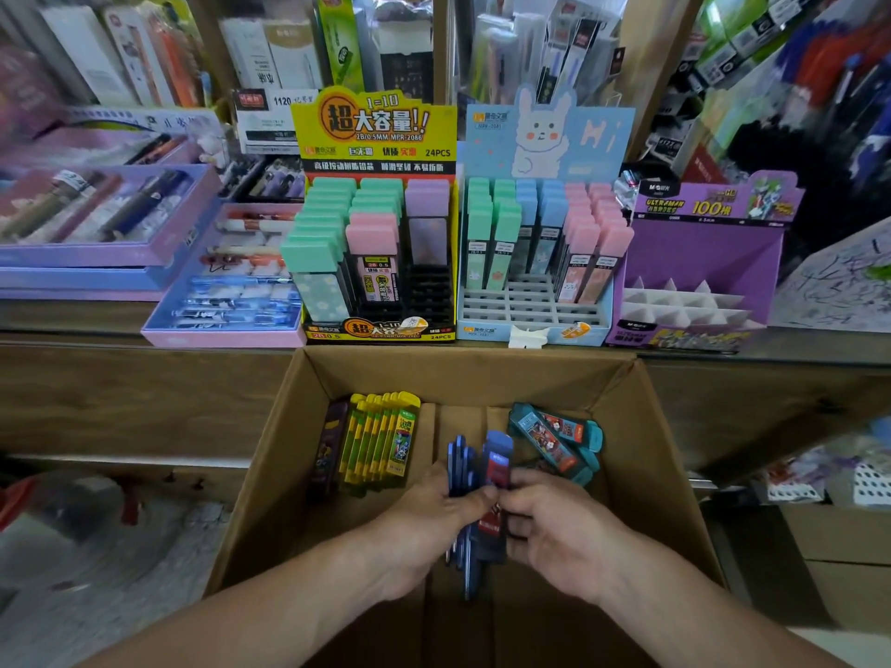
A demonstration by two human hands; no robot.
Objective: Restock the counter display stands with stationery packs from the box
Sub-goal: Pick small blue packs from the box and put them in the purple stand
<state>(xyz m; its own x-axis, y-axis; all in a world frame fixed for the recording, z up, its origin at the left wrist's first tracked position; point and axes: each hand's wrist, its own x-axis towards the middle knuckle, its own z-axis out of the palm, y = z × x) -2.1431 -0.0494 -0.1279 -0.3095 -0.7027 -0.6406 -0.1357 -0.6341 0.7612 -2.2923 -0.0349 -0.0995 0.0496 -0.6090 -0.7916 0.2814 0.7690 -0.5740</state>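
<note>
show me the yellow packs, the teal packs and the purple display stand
yellow packs [381,441]: head view, middle of the row
teal packs [554,436]: head view, top pack's printed face
purple display stand [699,253]: head view, bare back wall

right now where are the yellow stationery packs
Head view: the yellow stationery packs stand at the far left of the brown cardboard box, beside a dark purple pack, left of the dark blue packs.

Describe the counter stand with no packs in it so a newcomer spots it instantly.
Find the open cardboard box below the counter; three upright display stands sit right behind it. Take the rightmost, the purple stand. Unlike the yellow stand and the blue rabbit stand beside it, both holding pastel-capped packs, it shows only bare white dividers.
</note>
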